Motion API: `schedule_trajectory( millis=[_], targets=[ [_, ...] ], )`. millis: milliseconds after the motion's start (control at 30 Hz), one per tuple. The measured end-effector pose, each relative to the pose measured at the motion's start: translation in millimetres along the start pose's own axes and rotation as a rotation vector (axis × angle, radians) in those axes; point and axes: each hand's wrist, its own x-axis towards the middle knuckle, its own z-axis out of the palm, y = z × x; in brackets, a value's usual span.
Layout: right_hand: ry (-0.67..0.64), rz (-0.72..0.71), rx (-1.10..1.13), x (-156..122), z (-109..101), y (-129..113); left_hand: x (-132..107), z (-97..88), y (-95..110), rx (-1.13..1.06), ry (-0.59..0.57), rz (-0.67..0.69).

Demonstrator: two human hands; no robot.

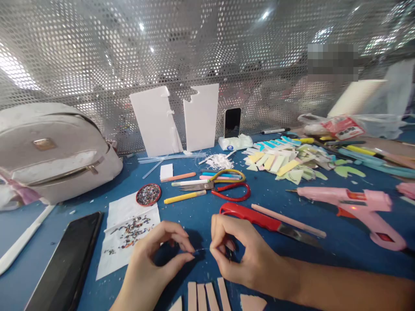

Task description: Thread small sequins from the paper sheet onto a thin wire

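A thin clear strand [202,249] spans the small gap between my hands, just above the blue table. The thumb and fingertips of my left hand [158,255] pinch its left end. My right hand [243,252] pinches the other end, its remaining fingers curled in; whether anything else is inside them is hidden. Below the hands lie several pale pink strips [201,296] and a cut pink piece [253,302]. Beside my left hand a white paper sheet [112,255] carries scattered multicoloured bits, with a red round dish [148,195] of similar bits at its top edge.
Behind my right hand lie a red-handled knife [249,214], scissors [212,185] and several markers. A pink glue gun [350,201] rests at right, near piled paper scraps [285,160]. A phone [66,263] and a backpack [58,151] occupy the left; white boards [157,121] lean behind.
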Motion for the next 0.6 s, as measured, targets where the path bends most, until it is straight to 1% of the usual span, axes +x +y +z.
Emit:
schedule_trajectory(
  millis=[100, 267, 467, 600],
  targets=[
    [-0.006, -0.013, -0.005, -0.2, 0.5, 1.8, -0.4, 0.1, 1.3, -0.009, 0.023, -0.022],
    [-0.016, -0.003, -0.026, -0.3, 0.3, 2.2, 0.0, -2.2, 0.2, 0.034, -0.03, 0.008],
    [-0.017, -0.005, -0.041, -0.5, -0.2, 0.8, -2.0, 1.6, 2.9, -0.02, 0.048, -0.009],
    [-0.028, -0.008, -0.04, -1.2, -0.9, 1.9, -1.2, -0.4, 0.3, -0.001, 0.013, 0.024]
  ],
)
